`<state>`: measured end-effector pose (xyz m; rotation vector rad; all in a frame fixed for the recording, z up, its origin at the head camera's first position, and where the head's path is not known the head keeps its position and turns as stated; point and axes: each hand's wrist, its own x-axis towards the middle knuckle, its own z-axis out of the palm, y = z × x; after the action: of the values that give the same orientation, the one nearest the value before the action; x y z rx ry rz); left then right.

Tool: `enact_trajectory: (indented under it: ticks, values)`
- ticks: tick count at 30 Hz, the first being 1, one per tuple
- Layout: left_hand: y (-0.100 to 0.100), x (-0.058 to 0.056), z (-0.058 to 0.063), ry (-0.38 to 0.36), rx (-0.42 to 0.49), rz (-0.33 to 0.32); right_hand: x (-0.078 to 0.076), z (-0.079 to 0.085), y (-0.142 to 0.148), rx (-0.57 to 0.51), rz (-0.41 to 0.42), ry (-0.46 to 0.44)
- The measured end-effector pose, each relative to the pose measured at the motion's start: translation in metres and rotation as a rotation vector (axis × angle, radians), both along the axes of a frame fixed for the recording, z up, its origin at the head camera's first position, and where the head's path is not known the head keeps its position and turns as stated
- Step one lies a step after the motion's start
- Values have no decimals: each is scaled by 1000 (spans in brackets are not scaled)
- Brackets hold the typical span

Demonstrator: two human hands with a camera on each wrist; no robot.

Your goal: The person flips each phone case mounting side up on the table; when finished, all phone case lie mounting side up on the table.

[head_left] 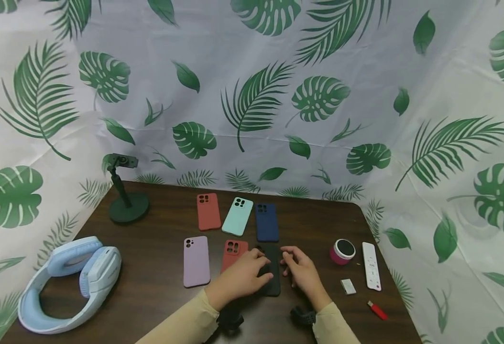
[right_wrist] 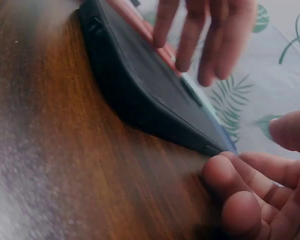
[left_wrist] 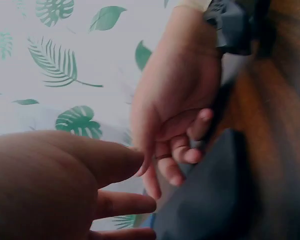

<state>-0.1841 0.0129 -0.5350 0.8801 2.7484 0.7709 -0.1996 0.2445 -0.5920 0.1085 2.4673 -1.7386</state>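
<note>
A black phone case (head_left: 273,284) lies flat on the dark wooden table, with its raised rim showing in the right wrist view. My left hand (head_left: 244,274) hovers over its left side, covering part of it. The fingers of that hand (right_wrist: 205,40) are loosely straight and grip nothing. My right hand (head_left: 302,274) is beside the case's right edge, fingers loosely bent, fingertips (right_wrist: 221,172) right at the case's edge. Partly behind my left hand lies a red phone case (head_left: 233,253) with its camera cutouts up. A lilac phone case (head_left: 196,263) is farther left.
Behind these lie a red case (head_left: 208,212), a mint case (head_left: 237,217) and a blue case (head_left: 267,224). Headphones (head_left: 101,282) and a black stand (head_left: 127,208) are at left. At right are a pink round jar (head_left: 340,255), white remote (head_left: 371,267), small white block (head_left: 348,286) and red USB stick (head_left: 378,310).
</note>
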Motion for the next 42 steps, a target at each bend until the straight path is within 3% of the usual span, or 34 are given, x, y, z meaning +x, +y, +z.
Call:
enact_trajectory:
  ticks: [4,9,21,31,42]
  values:
    - [1,11,-7,-20,-19,-22,4,-3,2,21,24,-18]
    - [2,14,-11,-24,-18,-27,6,-1,2,25,23,-4]
    - [2,12,-15,-34,-16,-58,8,-1,-2,30,-55,-16]
    - [5,4,-16,-149,103,-5,5,2,5,-83,-28,-50]
    - [1,-1,-18,-124,141,25,-2,5,6,-138,86,-35]
